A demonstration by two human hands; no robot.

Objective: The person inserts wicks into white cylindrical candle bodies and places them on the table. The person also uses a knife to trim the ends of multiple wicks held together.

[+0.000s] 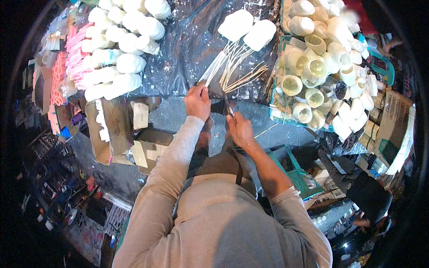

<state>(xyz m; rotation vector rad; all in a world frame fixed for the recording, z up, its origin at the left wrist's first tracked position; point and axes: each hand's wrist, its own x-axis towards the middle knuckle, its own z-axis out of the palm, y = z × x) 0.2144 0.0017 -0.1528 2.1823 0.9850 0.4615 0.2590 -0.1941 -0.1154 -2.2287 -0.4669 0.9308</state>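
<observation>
My left hand (198, 102) is closed at the near edge of the table, around the lower ends of thin pale strands (214, 70) and what seems a whitish strip. In my right hand (240, 129) is a slim metal tool (229, 107); whether it is a knife or scissors I cannot tell. Its tip touches or nearly touches the gathered end of some tan strands (241, 80) that fan out on the table. Beyond them lie two smooth white rounded blocks (236, 25), with strands running from their near ends toward my hands.
Black plastic sheeting (178, 53) covers the table. Rows of white rounded pieces (129, 42) and pink sticks (78, 56) lie on the left. A green crate (275, 114) of hollow cream cups (314, 71) stands right. Cardboard boxes (118, 129) and a green plastic stool (292, 167) sit below.
</observation>
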